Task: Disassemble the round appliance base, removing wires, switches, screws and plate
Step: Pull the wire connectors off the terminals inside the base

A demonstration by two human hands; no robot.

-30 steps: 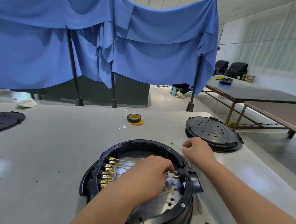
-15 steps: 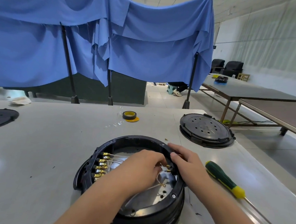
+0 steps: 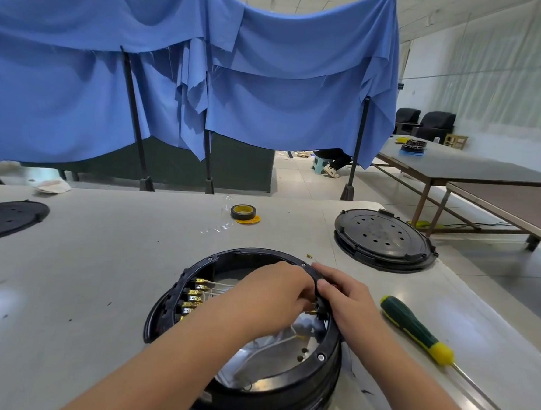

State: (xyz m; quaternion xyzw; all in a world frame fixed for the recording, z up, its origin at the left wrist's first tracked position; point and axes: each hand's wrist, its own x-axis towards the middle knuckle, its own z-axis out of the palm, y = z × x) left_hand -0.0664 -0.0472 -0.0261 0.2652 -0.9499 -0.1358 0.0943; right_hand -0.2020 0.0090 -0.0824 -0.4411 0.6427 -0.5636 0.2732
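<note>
Left hand (image 3: 266,303): curled down inside the round appliance base (image 3: 249,327), fingertips at the brass terminals (image 3: 312,310) by the right wall — what they pinch is hidden.
Right hand (image 3: 350,300): fingers curled over the base's right rim, gripping it.
Base: near table (image 3: 100,273) edge, open, wires (image 3: 216,285) running to left terminals.
Around: screwdriver (image 3: 415,329) just right; black cover plate (image 3: 382,240) beyond; tape roll (image 3: 242,212) behind.
Change: right hand stays on the rim — a second ago it hovered farther back.

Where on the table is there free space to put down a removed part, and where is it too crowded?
Bare patches: left of the round base, before the cover; also between the tape roll and the base. Crowded: right side, with the right hand, the screwdriver and the perforated cover.
</note>
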